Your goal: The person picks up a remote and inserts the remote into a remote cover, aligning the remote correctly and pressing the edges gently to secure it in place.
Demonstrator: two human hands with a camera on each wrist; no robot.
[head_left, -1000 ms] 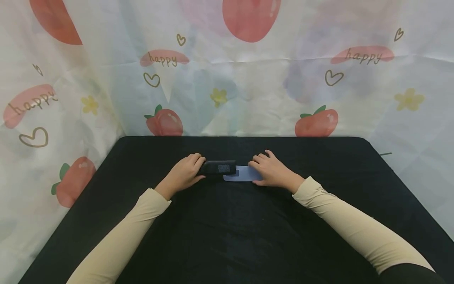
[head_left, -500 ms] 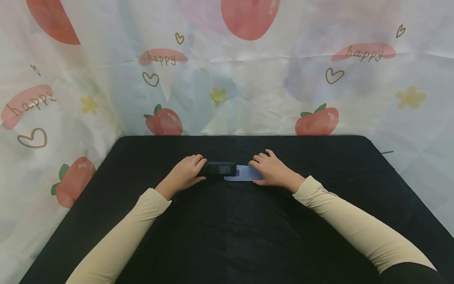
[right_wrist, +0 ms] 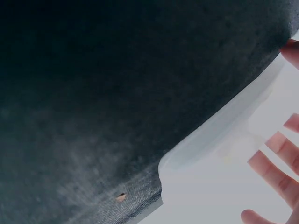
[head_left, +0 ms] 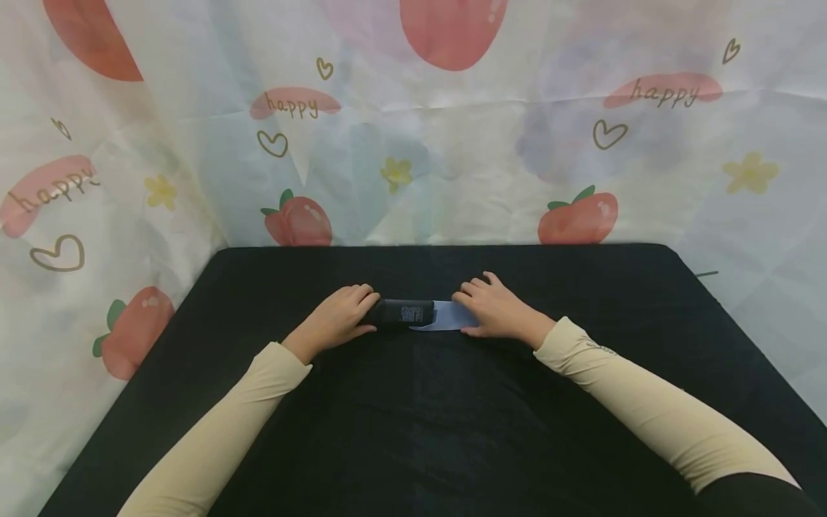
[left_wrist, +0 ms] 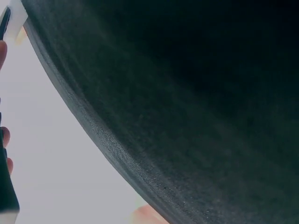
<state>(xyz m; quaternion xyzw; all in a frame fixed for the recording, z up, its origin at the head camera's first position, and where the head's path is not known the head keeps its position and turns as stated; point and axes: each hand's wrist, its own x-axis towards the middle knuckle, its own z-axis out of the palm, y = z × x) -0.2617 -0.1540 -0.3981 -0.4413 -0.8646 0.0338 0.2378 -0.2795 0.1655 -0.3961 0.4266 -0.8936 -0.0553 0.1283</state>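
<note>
In the head view my left hand (head_left: 339, 314) grips the left end of a black, bar-shaped object (head_left: 394, 311) with a small QR-like label. My right hand (head_left: 497, 307) holds the right part of a thin, pale blue flat piece (head_left: 446, 316), thumb at its near edge and one finger raised. The bar's right end lies over the left part of the flat piece, and whether they touch cannot be told. In the left wrist view only some fingertips (left_wrist: 3, 137) show at the left edge. Several spread fingers (right_wrist: 275, 175) appear in the right wrist view.
A black cloth (head_left: 413, 431) covers the table under both hands. Behind and to the left hangs a pale curtain (head_left: 452, 158) printed with fruit, hearts and flowers. A tiny tan speck (right_wrist: 121, 197) shows on the cloth in the right wrist view.
The black bar has shifted slightly nearer to me and covers more of the flat piece's left side. My right hand and the flat piece have stayed nearly still.
</note>
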